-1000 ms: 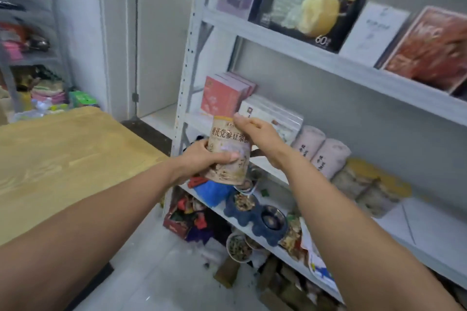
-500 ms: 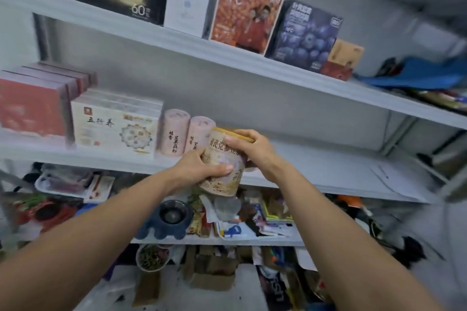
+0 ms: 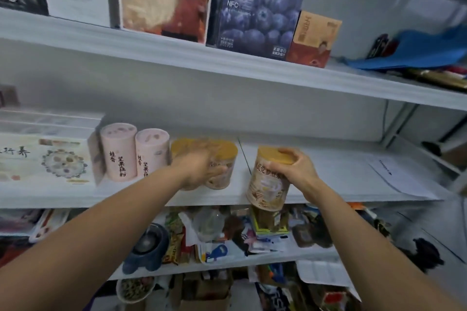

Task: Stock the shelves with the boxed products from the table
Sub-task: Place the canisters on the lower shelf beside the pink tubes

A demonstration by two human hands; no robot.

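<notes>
My right hand point(image 3: 294, 168) grips the top of a beige canister with a yellow lid point(image 3: 267, 188). It holds the canister tilted at the front edge of the middle shelf point(image 3: 328, 184). My left hand point(image 3: 199, 170) is blurred and lies against a matching yellow-lidded canister point(image 3: 225, 159) that stands on that shelf. Another such canister is partly hidden behind the hand. I cannot make out whether the left fingers grip it.
Two pink canisters point(image 3: 118, 156) and a white box point(image 3: 45, 159) stand left of my left hand. A paper sheet point(image 3: 396, 174) lies on the shelf's right part. Boxes, including a blueberry one point(image 3: 255, 7), fill the upper shelf. The lower shelf point(image 3: 214, 235) holds clutter and a blue bowl point(image 3: 146, 247).
My left hand let go of the held canister and moved left onto the canisters on the shelf. My right hand carried the held canister right, alone.
</notes>
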